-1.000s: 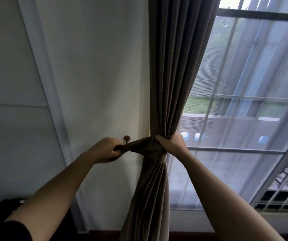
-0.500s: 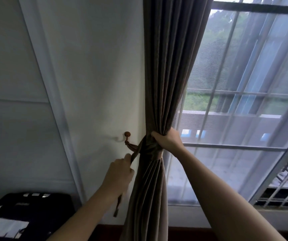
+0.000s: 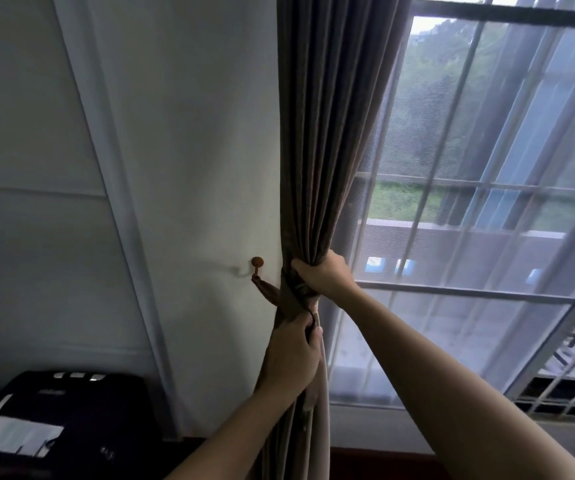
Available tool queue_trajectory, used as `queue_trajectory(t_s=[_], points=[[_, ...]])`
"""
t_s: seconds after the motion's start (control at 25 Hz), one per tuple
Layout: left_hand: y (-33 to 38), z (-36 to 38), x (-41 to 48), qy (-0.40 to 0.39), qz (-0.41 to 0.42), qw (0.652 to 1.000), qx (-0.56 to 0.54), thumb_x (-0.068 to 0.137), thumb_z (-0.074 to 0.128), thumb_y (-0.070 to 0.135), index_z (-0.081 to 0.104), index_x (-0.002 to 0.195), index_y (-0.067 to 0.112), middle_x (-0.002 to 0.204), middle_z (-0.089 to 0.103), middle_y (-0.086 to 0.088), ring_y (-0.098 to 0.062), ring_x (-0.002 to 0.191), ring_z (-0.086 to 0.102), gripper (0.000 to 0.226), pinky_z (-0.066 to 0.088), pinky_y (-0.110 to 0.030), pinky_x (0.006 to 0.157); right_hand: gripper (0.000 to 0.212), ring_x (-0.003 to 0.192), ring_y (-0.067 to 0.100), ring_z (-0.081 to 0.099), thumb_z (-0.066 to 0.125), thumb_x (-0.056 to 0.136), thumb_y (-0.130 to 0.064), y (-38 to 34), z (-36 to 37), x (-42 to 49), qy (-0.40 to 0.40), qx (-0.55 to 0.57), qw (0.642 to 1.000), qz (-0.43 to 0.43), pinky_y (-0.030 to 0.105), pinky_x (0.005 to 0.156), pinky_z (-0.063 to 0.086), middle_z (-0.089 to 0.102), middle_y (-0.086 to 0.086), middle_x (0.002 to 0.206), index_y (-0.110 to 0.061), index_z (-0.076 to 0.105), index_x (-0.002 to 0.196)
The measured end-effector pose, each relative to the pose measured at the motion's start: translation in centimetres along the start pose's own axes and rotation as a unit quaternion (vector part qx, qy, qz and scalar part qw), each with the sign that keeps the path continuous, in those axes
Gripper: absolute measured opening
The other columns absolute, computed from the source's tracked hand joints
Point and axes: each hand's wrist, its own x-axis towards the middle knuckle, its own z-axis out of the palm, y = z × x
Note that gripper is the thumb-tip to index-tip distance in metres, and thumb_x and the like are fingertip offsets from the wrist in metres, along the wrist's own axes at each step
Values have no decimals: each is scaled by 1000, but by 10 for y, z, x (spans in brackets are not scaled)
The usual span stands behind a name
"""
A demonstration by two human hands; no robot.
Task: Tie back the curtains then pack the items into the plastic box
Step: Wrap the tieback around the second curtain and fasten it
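Observation:
A dark brown curtain (image 3: pixel 327 126) hangs gathered into a narrow bundle beside the window. A matching fabric tieback (image 3: pixel 272 291) runs from a small brown wall hook (image 3: pixel 257 262) down and across the bundle. My right hand (image 3: pixel 324 275) grips the gathered curtain just right of the hook, at the tieback's height. My left hand (image 3: pixel 293 355) is lower, closed on the tieback's loose end against the front of the curtain. The plastic box is not in view.
A white wall (image 3: pixel 192 133) with a vertical trim strip lies left of the curtain. A barred window (image 3: pixel 487 202) with sheer netting fills the right. A black device (image 3: pixel 67 417) with white paper on it sits at the lower left.
My left hand left the hook, dropped down, then moved right onto the front of the curtain with the tieback end. My right hand stayed on the bundle. The view tilted slightly.

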Motion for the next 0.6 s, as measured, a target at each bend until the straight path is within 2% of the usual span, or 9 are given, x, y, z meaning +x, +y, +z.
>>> queue_trajectory(t_s=[0.08,0.16,0.28,0.4,0.48,0.6], points=[[6,12,6,18,7,1000,2,97,49,21,63,106,6,105,65,-5,-15,100,59,23,44,-22,94,33,93,27,62,59,79,-38,0,-2,2,-2,-8,1000,4,43,86,54,64,7,101,-18,57,105],[14,19,6,30,11,999,-5,97,48,22,63,113,6,113,65,-6,-17,107,59,27,44,-24,100,36,93,29,62,59,78,-38,0,-7,4,-2,-18,1000,10,45,86,54,64,9,103,-17,57,107],[13,20,3,59,31,997,-42,96,51,20,66,101,7,102,64,-3,-12,95,59,20,47,-21,94,35,93,30,62,60,77,-38,2,-10,7,-22,-4,1000,15,45,86,54,64,9,103,-18,56,106],[3,18,4,97,31,993,-63,92,59,20,68,98,6,100,46,6,-6,92,48,18,34,-2,88,40,96,28,63,61,77,-40,3,-9,9,-60,0,998,2,43,87,54,64,9,106,-19,56,110],[-1,20,8,85,44,994,-50,90,61,22,68,95,6,102,43,4,-6,92,43,18,30,3,83,39,99,28,62,62,80,-37,3,-12,10,-74,10,997,0,43,90,53,63,9,110,-17,55,114],[-7,20,19,31,79,995,-55,89,58,29,70,95,10,106,44,2,-8,95,43,23,30,-1,89,35,102,27,60,62,83,-33,7,-18,11,-81,33,996,7,42,93,52,61,8,112,-18,55,114]])
